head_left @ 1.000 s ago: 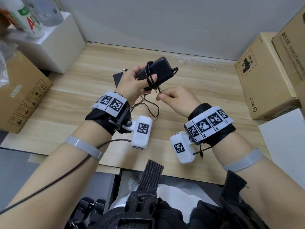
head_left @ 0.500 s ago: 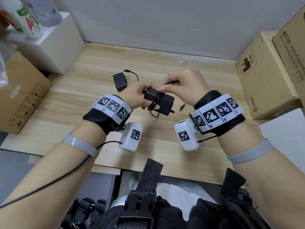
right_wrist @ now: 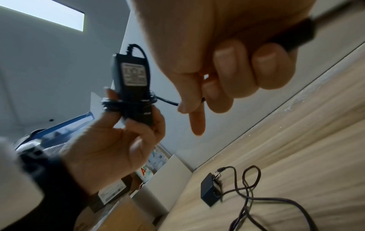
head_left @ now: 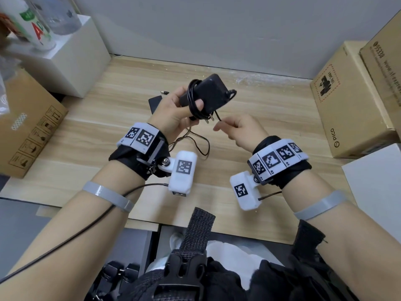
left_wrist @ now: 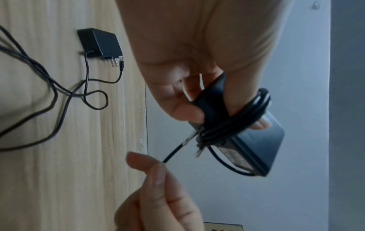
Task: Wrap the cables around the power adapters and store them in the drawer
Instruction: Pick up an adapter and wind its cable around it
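Note:
My left hand [head_left: 173, 114] holds a black power adapter [head_left: 209, 93] raised above the wooden table [head_left: 271, 109], thumb pressing on several turns of its black cable [head_left: 193, 101] wound round the body. My right hand [head_left: 236, 131] pinches the free run of that cable just below the plug prongs; the slack loops on the table [head_left: 195, 144]. The left wrist view shows the adapter [left_wrist: 242, 134], the coils [left_wrist: 237, 123] and the right fingertips [left_wrist: 146, 162] on the cable. A second, smaller black adapter [left_wrist: 99, 43] lies on the table with its thin cable [right_wrist: 250, 184] loose.
Cardboard boxes [head_left: 347, 98] stand along the right edge, another cardboard box [head_left: 26, 127] at the left. A white box [head_left: 65, 55] with bottles sits at the back left. A white board [head_left: 377, 187] lies at the right front. The wall bounds the table's far side.
The left hand has lifted the adapter up and away from me. The right hand came from above the adapter down to its near side, drawing the cable round the body.

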